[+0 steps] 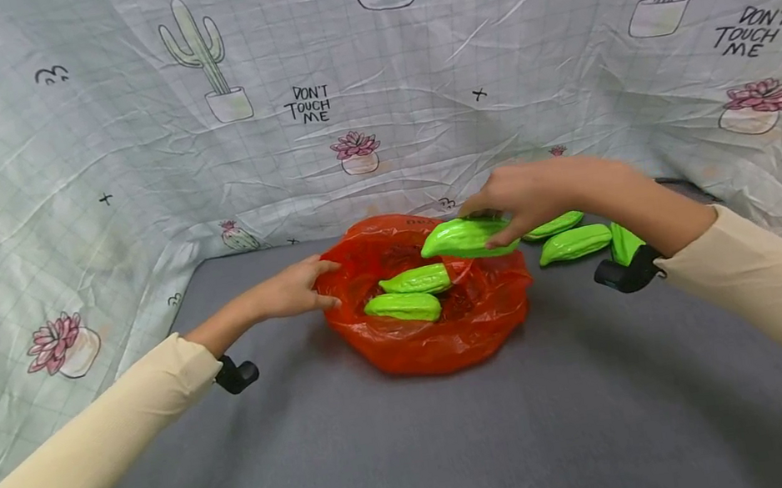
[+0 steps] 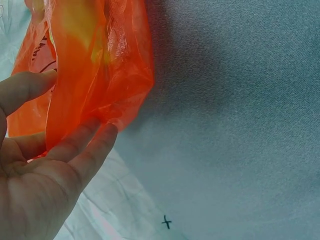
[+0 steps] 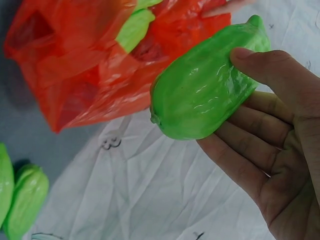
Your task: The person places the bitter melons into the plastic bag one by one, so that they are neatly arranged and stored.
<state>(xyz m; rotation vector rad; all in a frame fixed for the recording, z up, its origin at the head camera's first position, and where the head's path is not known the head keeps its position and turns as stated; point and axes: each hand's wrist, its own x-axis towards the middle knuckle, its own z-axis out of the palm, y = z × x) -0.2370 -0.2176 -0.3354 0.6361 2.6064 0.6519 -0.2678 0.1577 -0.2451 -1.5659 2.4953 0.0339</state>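
Observation:
A red plastic bag point(image 1: 437, 347) sits with its mouth open on the grey surface. Inside it lie two glossy green ridged fruits, an upper one point(image 1: 415, 281) and a lower one point(image 1: 403, 308). The left hand point(image 1: 292, 289) holds the bag's left rim; in the left wrist view the thumb and fingers lie about the thin plastic. Above the bag's right side, the right hand point(image 1: 513, 196) grips another green ridged fruit point(image 3: 200, 90), tapered at one end, between its thumb and fingers. In the right wrist view this fruit is clear of the bag.
To the right of the bag lie more green fruits point(image 1: 575, 243), partly hidden by the right arm. A grey cloth point(image 1: 423, 458) covers the table. Cactus-printed fabric walls point(image 1: 431, 103) rise at the back and both sides.

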